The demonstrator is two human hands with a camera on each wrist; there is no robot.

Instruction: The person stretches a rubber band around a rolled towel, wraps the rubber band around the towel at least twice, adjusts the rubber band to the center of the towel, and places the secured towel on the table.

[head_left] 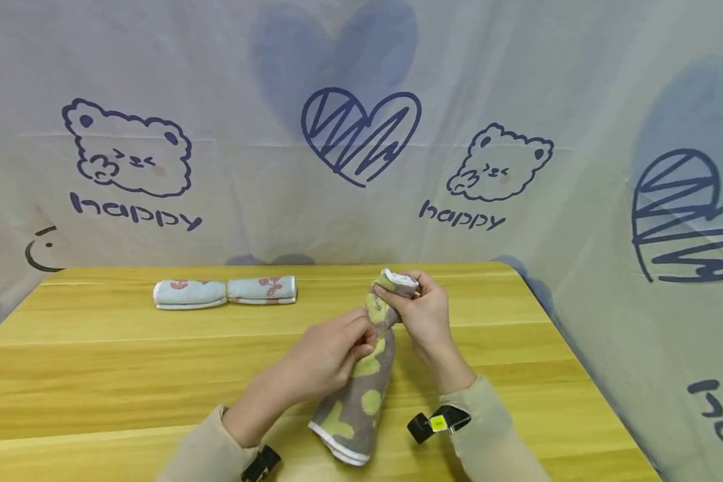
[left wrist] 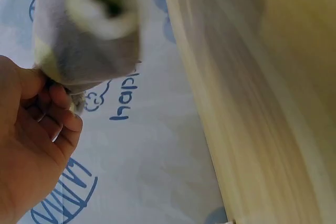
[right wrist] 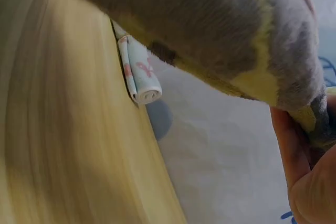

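Observation:
A rolled grey-and-yellow towel (head_left: 367,402) with white edging is held up in front of the person, drawn in to a narrow waist towards its upper end. My right hand (head_left: 428,314) grips the short upper part, thumb across its front. At the waist, my left hand (head_left: 331,351) pinches with curled fingertips; in the left wrist view the hand (left wrist: 42,129) is just below the open rolled end of the towel (left wrist: 89,51). The right wrist view shows the towel's long side (right wrist: 220,40) crossing above the table, with the right hand (right wrist: 315,177) at its narrowed part.
A second rolled towel (head_left: 259,290), pale blue with reddish prints and cinched in the middle, lies at the back left of the wooden table (head_left: 126,375). Behind the table hangs a white curtain (head_left: 241,201) with printed bears and hearts.

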